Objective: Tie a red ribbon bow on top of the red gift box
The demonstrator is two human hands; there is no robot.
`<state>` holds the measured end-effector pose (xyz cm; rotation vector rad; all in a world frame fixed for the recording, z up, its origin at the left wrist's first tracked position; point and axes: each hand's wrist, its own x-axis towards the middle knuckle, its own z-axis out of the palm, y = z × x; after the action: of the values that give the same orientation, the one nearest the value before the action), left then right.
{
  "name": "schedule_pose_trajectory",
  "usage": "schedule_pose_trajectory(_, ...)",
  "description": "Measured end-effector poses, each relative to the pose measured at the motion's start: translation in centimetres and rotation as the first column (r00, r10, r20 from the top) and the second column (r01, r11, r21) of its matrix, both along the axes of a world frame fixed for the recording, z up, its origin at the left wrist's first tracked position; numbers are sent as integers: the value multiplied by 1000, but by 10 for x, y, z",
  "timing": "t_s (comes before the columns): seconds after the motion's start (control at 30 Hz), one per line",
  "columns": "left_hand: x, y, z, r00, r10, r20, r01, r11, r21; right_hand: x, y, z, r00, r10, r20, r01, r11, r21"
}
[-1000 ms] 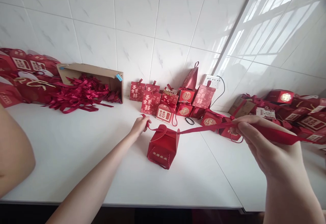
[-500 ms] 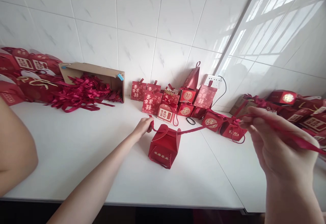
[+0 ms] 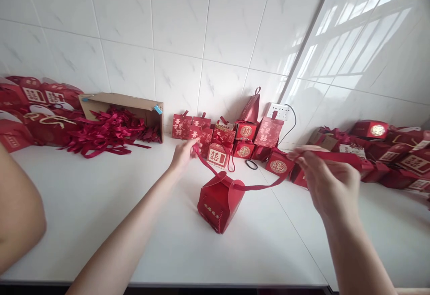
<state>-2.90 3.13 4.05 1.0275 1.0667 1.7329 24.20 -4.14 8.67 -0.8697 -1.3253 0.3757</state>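
A red gift box (image 3: 220,205) with gold lettering and a rope cord on its side stands on the white table, turned at an angle. Through its top runs a red ribbon (image 3: 264,187). My left hand (image 3: 184,155), beyond the box to the left, pinches one end of that ribbon. To the right, my right hand (image 3: 327,176) is closed on the other part, raised above the table, with a length trailing past the fingers. Between the box and each hand the ribbon sags a little. Neither hand touches the box.
Several red gift boxes (image 3: 247,130) stand along the tiled wall, with more piled at far left and right. A cardboard box (image 3: 121,98) lies on its side, spilling red ribbons (image 3: 104,129). A black ring (image 3: 251,164) and a power strip (image 3: 278,111) are behind. Someone's bare arm (image 3: 20,210) shows at left.
My right hand has moved left, toward the box, and the ribbon on that side has slackened. My left hand has risen slightly. The gift box has turned and shifted a little.
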Motion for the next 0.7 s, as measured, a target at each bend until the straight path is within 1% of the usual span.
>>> schedule_pose_trajectory(0.07, 4, -1, 29, 999, -42, 28, 39, 994, 101, -8, 12, 6, 993, 117, -18, -119, 989, -89)
schedule_pose_trajectory(0.1, 8, -3, 43, 995, -95, 41, 86, 979, 185, -14, 19, 11, 983, 178, -35, -181, 977, -111)
schedule_pose_trajectory(0.13, 12, -5, 56, 989, -149, 22, 139, 956, 259, -21, 25, 18, 975, 222, -33, -224, 966, -127)
schedule_pose_trajectory(0.2, 22, -11, 73, 978, -205, -49, 208, 906, 368, -37, 38, 31, 952, 306, -6, -304, 941, -150)
schedule_pose_trajectory(0.23, 26, -14, 77, 971, -223, -84, 238, 886, 399, -45, 43, 37, 938, 346, 10, -341, 927, -156)
schedule_pose_trajectory(0.3, 31, -19, 80, 951, -263, -160, 306, 856, 416, -59, 50, 44, 906, 421, 48, -410, 899, -157)
schedule_pose_trajectory(0.37, 31, -23, 78, 915, -312, -256, 391, 840, 376, -69, 53, 45, 870, 483, 99, -466, 871, -159)
schedule_pose_trajectory(0.43, 26, -26, 77, 871, -336, -358, 448, 842, 299, -73, 53, 42, 832, 527, 172, -500, 847, -181)
schedule_pose_trajectory(0.5, 19, -29, 78, 834, -338, -435, 463, 858, 222, -73, 52, 38, 797, 552, 246, -514, 833, -204)
schedule_pose_trajectory(0.6, 11, -31, 82, 819, -348, -457, 462, 872, 164, -71, 51, 36, 742, 601, 297, -555, 799, -231)
schedule_pose_trajectory(0.7, 8, -28, 80, 815, -401, -419, 502, 849, 164, -73, 53, 35, 717, 655, 237, -607, 754, -250)
